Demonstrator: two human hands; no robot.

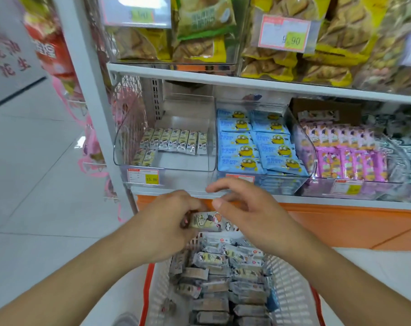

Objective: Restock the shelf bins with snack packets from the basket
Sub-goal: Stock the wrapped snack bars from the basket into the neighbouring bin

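Observation:
A white plastic basket [291, 278] below me holds several small grey and cream snack packets [213, 274]. My left hand [166, 222] grips one or more of these packets [206, 221] just above the basket. My right hand [249, 208] hovers beside it with fingers spread and relaxed, holding nothing. Straight ahead, the left clear shelf bin [119, 147] holds a row of matching packets [173, 140] along its back and two at its front left.
The middle bin holds blue cartoon packets [258, 142], the right bin purple packets [348, 158]. Yellow snack bags [291, 55] fill the upper shelf. An orange panel [355, 227] runs below the shelf edge. White tiled floor [35, 184] lies to the left.

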